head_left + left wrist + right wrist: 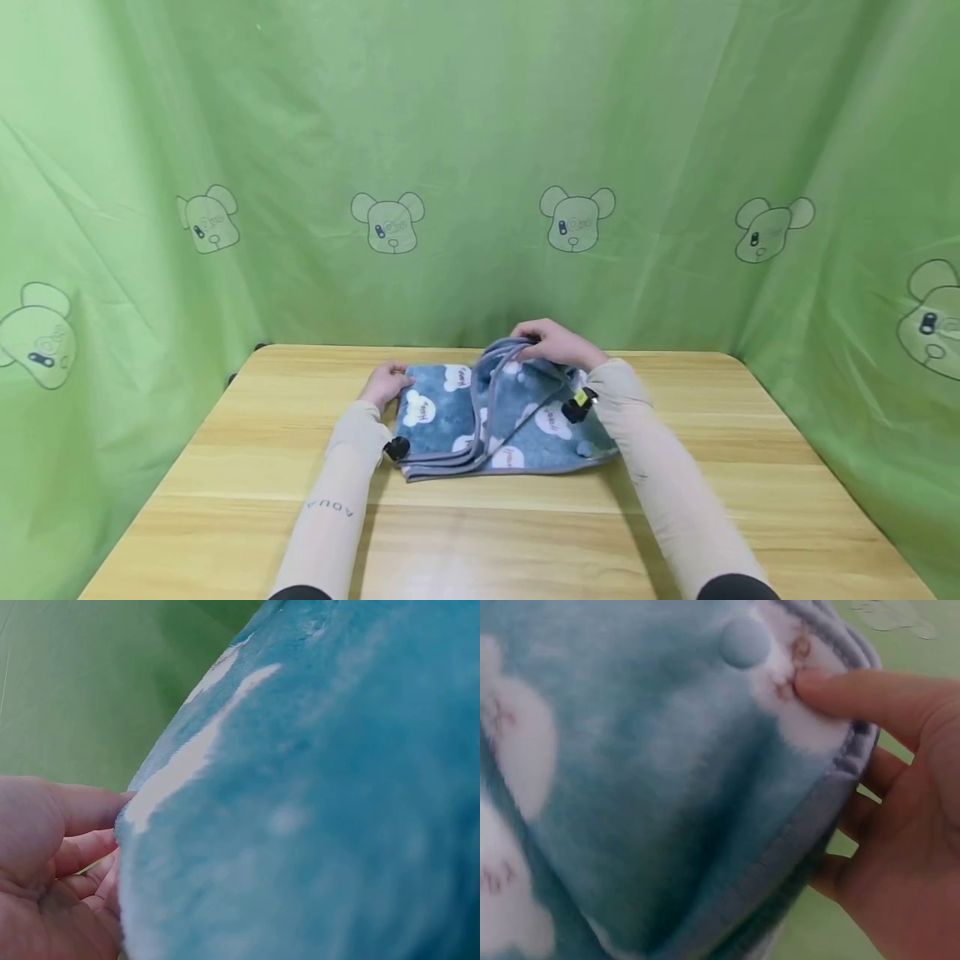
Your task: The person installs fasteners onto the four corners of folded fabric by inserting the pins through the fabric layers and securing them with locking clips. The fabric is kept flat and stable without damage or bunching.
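A fluffy teal blanket (442, 425) with white cloud-like patches and grey edging lies folded in layers on the table. At its far left corner, my left hand (384, 383) pinches the folded edge; the left wrist view shows the thumb and fingers meeting the plush fabric (315, 795). Farther right, my right hand (557, 343) holds up a bound edge, so the upper layers arch above the lower one. Thumb on the face and fingers behind, it grips the grey trim in the right wrist view, near a round blue snap button (745, 643).
The wooden table (480, 533) extends to the front and both sides. Green curtains (480, 108) printed with bear heads hang close behind it and along the left and right. Small black devices (397, 448) sit on both wrists, near the blanket.
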The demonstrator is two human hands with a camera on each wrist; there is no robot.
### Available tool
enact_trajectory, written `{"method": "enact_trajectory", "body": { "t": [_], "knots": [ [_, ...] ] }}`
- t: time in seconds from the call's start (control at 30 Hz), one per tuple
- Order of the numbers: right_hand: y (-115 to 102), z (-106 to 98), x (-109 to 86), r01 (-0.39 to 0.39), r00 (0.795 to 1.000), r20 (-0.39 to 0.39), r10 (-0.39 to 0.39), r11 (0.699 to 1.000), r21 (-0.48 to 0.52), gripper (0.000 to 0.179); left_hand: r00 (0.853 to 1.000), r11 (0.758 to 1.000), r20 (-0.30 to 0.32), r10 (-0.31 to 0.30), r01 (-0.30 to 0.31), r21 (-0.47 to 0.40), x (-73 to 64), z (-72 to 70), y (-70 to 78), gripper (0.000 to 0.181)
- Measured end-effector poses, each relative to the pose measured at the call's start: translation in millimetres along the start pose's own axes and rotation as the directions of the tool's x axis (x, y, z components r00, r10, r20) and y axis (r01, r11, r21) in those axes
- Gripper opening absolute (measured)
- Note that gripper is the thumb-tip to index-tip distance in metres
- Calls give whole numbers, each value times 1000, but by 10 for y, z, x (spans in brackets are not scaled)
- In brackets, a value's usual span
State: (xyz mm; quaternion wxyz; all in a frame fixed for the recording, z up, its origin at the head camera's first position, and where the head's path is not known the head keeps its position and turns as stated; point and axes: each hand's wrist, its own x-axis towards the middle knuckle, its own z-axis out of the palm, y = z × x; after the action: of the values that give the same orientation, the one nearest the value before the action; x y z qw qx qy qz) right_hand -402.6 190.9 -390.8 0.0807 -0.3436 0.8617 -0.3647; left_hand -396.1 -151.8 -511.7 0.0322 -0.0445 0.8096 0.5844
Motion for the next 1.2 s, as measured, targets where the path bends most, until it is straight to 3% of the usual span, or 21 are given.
{"method": "enact_trajectory", "body": {
  "t": [0.07,0.1,0.3,0.37,0.47,0.6,0.7,0.83,0.97,1.2],
  "knots": [
    [-24,-82,-154,4,1000,4,-4,999,35,18,1000,1000,-4,-8,8,3,-54,8,46,41],
    [-34,-118,-236,7,1000,10,-8,999,52,17,998,998,-20,-52,52,32,-174,20,178,42],
    [-68,-278,-769,6,995,99,-17,994,110,17,999,997,-21,-50,51,56,-301,30,276,42],
    [-52,-281,-936,-1,994,113,-6,998,63,17,998,997,-26,-55,56,52,-292,35,276,42],
    [1,-209,-1179,59,995,90,-51,994,-89,24,998,998,-22,-50,51,41,-239,36,238,41],
    [67,-34,-1437,176,984,60,-165,931,-319,38,1000,1000,6,4,-5,8,-104,14,97,39],
    [93,67,-1542,199,980,71,-187,888,-415,40,1000,1000,10,2,-2,-3,-85,1,75,39],
    [105,137,-1624,140,989,105,-102,871,-470,37,999,999,-8,-48,48,17,-213,24,201,40],
    [110,146,-1659,99,989,145,-35,883,-458,34,999,998,-11,-48,49,43,-304,49,281,40],
    [33,36,-1653,116,971,236,-30,925,-362,28,998,998,34,-54,54,14,-320,12,317,45]
  ]
}}
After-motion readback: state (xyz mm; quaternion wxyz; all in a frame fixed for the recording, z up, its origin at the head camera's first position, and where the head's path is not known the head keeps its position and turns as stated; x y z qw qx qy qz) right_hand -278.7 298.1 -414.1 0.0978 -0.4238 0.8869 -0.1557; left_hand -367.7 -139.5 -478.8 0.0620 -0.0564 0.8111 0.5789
